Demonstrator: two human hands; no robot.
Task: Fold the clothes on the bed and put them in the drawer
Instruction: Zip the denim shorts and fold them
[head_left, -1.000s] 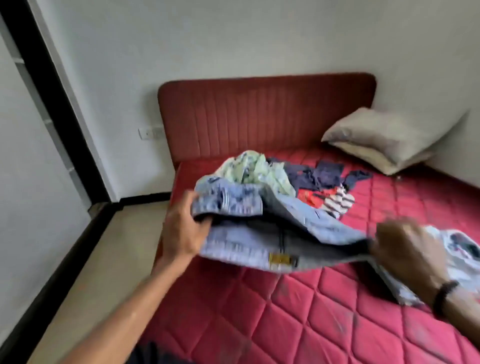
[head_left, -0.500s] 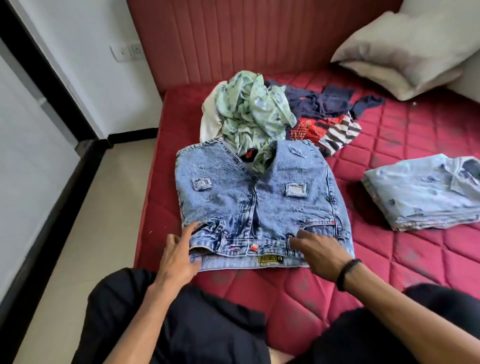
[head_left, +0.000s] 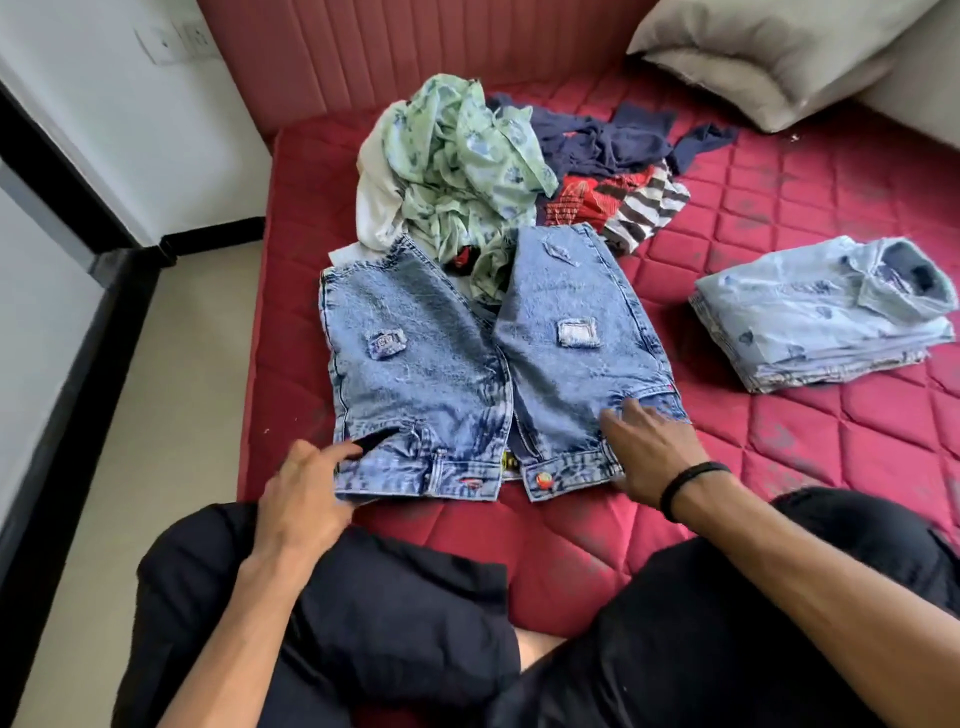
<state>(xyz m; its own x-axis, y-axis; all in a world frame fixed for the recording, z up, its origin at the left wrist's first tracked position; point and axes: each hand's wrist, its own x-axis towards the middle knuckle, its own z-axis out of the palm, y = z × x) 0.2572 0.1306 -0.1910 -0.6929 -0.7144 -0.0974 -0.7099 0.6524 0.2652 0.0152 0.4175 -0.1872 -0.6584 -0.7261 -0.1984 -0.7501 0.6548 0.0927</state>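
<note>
Blue acid-washed denim shorts (head_left: 457, 374) lie spread flat on the red quilted mattress (head_left: 810, 467), waistband towards me, fly open. My left hand (head_left: 306, 488) pinches the waistband's left corner beside the pocket. My right hand (head_left: 649, 452) rests flat on the right side of the waistband, fingers spread and straight. Behind the shorts is a heap of unfolded clothes: a pale green printed shirt (head_left: 457, 161), a navy garment (head_left: 597, 135) and a red and striped one (head_left: 623, 202). A folded light-blue shirt (head_left: 821, 317) lies on the right. No drawer is in view.
A grey pillow (head_left: 769, 57) leans at the back right against the red padded headboard (head_left: 415, 47). The beige floor (head_left: 171, 395) runs along the bed's left edge, with a black-trimmed wall (head_left: 67, 171) beyond. My legs in black shorts (head_left: 395, 623) are at the bed's near edge.
The denim shorts, held up in the air a second ago, now lie flat on the mattress. Both hands have come down onto the waistband, and its two halves have parted at the fly.
</note>
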